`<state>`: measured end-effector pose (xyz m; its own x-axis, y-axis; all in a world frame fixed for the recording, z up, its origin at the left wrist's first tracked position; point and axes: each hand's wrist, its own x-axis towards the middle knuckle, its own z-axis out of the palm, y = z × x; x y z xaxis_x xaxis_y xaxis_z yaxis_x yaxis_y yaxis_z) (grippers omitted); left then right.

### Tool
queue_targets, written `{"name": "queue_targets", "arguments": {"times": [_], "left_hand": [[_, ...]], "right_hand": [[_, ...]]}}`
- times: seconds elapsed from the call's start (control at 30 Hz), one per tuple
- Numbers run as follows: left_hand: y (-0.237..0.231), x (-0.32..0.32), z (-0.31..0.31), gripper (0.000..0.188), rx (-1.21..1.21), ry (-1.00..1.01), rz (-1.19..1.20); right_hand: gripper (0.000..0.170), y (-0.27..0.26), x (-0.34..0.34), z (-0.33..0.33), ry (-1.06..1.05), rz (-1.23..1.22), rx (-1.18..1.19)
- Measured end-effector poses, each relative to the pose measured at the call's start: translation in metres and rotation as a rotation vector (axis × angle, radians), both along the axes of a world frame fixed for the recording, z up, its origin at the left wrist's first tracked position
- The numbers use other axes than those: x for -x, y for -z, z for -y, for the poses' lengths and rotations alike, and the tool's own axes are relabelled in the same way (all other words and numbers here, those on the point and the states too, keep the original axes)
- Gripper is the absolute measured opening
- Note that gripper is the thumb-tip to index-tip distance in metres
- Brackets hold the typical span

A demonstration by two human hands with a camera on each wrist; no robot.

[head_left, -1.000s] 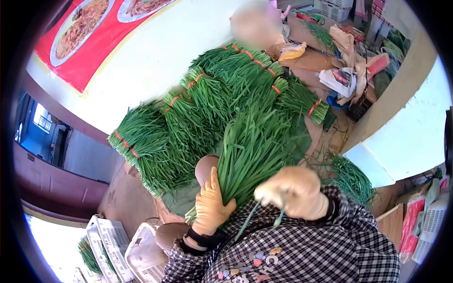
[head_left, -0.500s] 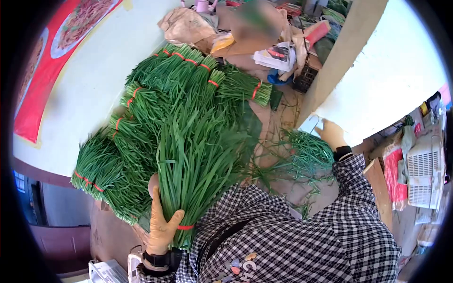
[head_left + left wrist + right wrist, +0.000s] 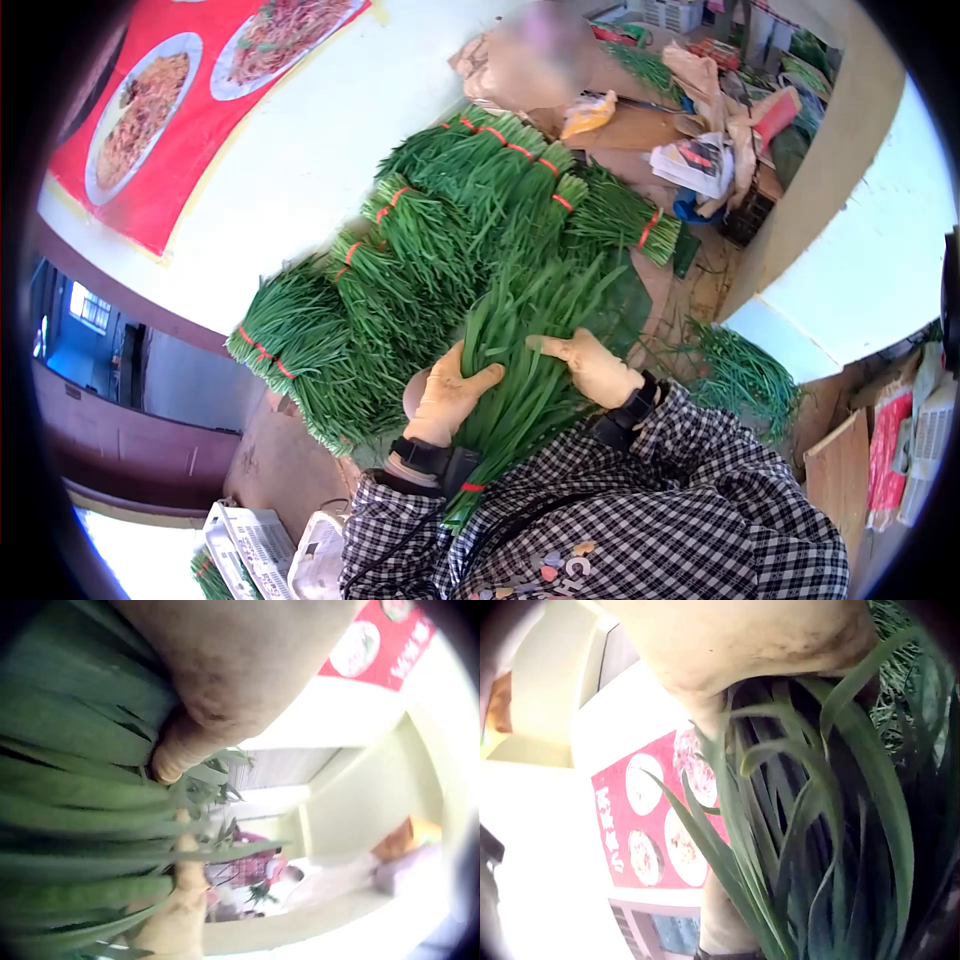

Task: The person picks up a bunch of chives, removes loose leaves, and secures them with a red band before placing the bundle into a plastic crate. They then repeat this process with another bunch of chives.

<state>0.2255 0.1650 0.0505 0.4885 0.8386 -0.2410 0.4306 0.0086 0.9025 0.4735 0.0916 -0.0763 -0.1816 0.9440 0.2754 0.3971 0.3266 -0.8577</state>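
A large bunch of long green leaves (image 3: 520,395) lies against the person's front, with a red band (image 3: 472,487) round its stalk end. On its left side the left hand (image 3: 448,395) grips it, thumb across the leaves and other fingers mostly hidden. From the other side the right hand (image 3: 595,368) holds the upper leaves, its thumb side laid over them. In the left wrist view the left hand (image 3: 225,667) presses its thumb on the leaves. The right wrist view shows the right hand (image 3: 772,645) curled over drooping leaves (image 3: 802,825); its fingertips are hidden.
Several red-banded green bundles (image 3: 300,320) lie beyond the hands by a white wall (image 3: 300,150). A loose green pile (image 3: 745,375) is on the floor at right, near a pale pillar (image 3: 850,260). White crates (image 3: 250,545) stand at lower left.
The right hand, which held a thin strand and then reached out to the loose pile, is back at the bunch and holds its leaves. The left hand has stayed on the bunch. The head view has swung.
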Motion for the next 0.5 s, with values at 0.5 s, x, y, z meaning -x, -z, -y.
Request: {"name": "queue_targets", "arguments": {"times": [0.5], "left_hand": [[-0.003,0.031,0.014,0.029,0.300,-0.338,0.636]], "right_hand": [[0.024,-0.057,0.015,0.037,0.209,-0.563,0.218]]}}
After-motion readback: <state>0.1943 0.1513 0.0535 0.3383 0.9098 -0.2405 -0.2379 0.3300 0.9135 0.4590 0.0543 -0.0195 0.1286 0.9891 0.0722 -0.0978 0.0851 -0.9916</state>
